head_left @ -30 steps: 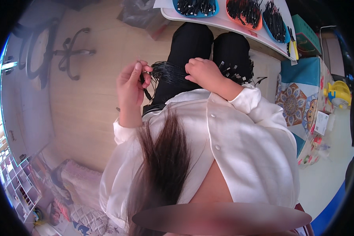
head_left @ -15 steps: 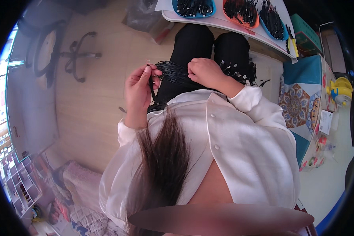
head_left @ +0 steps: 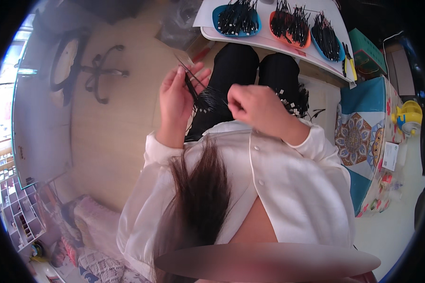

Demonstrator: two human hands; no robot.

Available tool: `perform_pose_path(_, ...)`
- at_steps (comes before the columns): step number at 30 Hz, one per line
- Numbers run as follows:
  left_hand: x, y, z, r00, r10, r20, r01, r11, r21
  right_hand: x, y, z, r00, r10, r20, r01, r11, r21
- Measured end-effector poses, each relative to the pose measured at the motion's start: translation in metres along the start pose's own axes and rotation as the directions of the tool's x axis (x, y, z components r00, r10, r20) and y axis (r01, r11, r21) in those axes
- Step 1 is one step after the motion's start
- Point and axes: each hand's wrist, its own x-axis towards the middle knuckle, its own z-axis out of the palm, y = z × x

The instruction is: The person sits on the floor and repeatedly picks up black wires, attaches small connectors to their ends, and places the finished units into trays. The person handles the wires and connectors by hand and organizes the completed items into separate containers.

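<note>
My left hand [head_left: 174, 92] is raised over my left thigh. Its thumb and forefinger pinch a thin black cable [head_left: 190, 85], while the other fingers stand apart. Beneath it a bundle of fine black wires [head_left: 208, 100] with small pale connector ends lies across my lap. My right hand [head_left: 259, 106] hovers above my lap, right of that bundle, fingers curled in and slightly smeared; whether they hold something is hidden. By my right thigh rests a pile of black cables with white plugs [head_left: 295, 101], partly behind my right hand.
On the white table [head_left: 274, 45] ahead stand a blue tray [head_left: 259, 32], an orange tray [head_left: 297, 45] and another blue tray [head_left: 337, 59], all full of black cables. Yellow-handled pliers [head_left: 349, 66] lie at its right edge. A small yellow fan [head_left: 407, 115] stands far right; a chair base [head_left: 99, 70] is left.
My right hand has drawn back toward me and away from the wires. My left hand has tilted, its fingers spreading more, and the wires now bunch lower beneath it. The view has shifted slightly.
</note>
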Motion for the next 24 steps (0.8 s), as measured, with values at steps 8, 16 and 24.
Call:
perform_pose_path(8,0.022,0.030,0.048,0.958,0.251,0.137,-0.258,0.965,0.040,-0.019,0.012,0.025,0.967,0.047,0.251,-0.029,0.997,-0.073)
perform_pose_path(16,0.005,0.006,0.069,0.919,0.258,0.299,-0.319,0.931,0.179,0.024,0.031,-0.038,0.945,0.323,0.044,-0.268,0.694,0.669)
perform_pose_path(24,-0.003,-0.004,0.083,0.908,0.221,0.356,-0.360,0.846,0.394,0.049,0.010,-0.057,0.933,0.333,-0.137,-0.151,0.707,0.690)
